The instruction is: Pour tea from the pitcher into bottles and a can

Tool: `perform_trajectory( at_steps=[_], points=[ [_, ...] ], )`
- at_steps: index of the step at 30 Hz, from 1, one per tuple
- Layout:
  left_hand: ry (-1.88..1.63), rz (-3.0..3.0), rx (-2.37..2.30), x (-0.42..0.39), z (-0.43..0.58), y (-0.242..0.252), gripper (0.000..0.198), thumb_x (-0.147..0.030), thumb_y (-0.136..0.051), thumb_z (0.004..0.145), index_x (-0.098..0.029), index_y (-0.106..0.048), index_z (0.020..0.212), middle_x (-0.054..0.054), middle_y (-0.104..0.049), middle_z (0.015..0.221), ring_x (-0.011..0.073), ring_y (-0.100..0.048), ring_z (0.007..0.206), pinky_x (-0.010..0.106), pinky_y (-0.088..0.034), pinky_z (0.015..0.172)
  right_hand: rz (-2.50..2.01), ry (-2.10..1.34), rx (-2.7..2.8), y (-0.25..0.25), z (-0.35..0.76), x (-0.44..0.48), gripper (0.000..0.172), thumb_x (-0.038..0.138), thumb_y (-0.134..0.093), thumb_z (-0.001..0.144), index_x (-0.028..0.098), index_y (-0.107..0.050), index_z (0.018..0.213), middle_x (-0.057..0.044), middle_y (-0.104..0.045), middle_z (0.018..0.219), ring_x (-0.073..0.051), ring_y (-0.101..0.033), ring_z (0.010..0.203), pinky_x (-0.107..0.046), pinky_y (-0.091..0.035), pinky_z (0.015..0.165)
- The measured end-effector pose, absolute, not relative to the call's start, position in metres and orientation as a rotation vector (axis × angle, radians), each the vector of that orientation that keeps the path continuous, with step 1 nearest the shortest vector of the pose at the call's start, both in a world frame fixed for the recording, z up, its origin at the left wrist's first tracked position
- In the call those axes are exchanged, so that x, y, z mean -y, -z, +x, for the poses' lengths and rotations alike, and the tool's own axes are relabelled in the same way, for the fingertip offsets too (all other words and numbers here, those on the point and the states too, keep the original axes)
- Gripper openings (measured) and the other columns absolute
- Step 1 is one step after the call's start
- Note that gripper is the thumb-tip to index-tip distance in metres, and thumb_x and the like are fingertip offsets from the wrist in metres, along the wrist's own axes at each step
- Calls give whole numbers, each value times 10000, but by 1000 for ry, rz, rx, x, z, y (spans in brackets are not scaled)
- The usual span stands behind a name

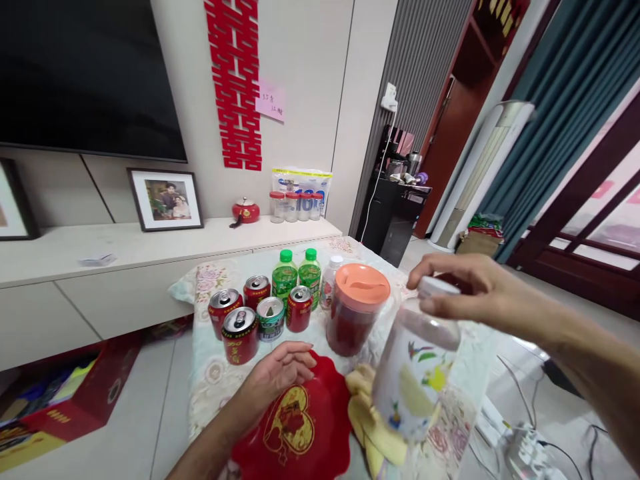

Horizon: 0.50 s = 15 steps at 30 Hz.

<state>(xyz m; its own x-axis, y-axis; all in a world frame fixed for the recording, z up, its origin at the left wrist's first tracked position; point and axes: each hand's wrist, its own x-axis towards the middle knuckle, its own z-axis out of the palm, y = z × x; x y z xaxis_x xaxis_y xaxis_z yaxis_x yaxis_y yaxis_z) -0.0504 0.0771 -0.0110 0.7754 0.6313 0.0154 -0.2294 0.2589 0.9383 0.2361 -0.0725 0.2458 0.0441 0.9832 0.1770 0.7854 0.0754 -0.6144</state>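
Note:
My right hand [475, 293] grips the white cap of a clear bottle [417, 377] printed with flowers and fruit. The bottle hangs slightly tilted at the table's right side, overlapping a yellow cloth [367, 433] in view. My left hand [283, 373], fingers apart and holding nothing, is over the far left edge of a red scalloped tray [327, 420] with a gold heart design. Beyond the tray stands a clear pitcher [350, 327] of dark red contents under an orange lid. Several drink cans [240, 337] are upright beyond my left hand.
Two green-capped bottles [285, 280] and a small white-capped bottle [331, 283] stand at the back of the cloth-covered table [215, 400]. Behind is a white cabinet [125, 250] with a framed photo [165, 200] and red-lidded jars [297, 208]. Cables and a power strip [530, 453] lie right.

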Motion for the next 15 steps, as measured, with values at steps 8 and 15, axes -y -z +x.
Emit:
perform_trajectory(
  at_steps=[8,15],
  points=[
    [-486,1303,-432,-88,-54,21,626,-661,-831,829,-263,-692,1292,70,-721,1143,236,-677,992,380,-510,961,-2361,160,1472,-218,356,50,413,511,-710,853,174,-754,1088,-94,-751,984,-260,-672,858,-388,-514,753],
    [-409,1320,-424,-94,-57,35,659,-684,-826,822,-269,-687,1314,77,-718,1147,249,-662,1007,387,-486,936,-2607,272,1322,-172,413,-11,339,412,-698,1025,166,-685,1258,-87,-706,1234,-232,-704,1063,-445,-604,921]
  ],
)
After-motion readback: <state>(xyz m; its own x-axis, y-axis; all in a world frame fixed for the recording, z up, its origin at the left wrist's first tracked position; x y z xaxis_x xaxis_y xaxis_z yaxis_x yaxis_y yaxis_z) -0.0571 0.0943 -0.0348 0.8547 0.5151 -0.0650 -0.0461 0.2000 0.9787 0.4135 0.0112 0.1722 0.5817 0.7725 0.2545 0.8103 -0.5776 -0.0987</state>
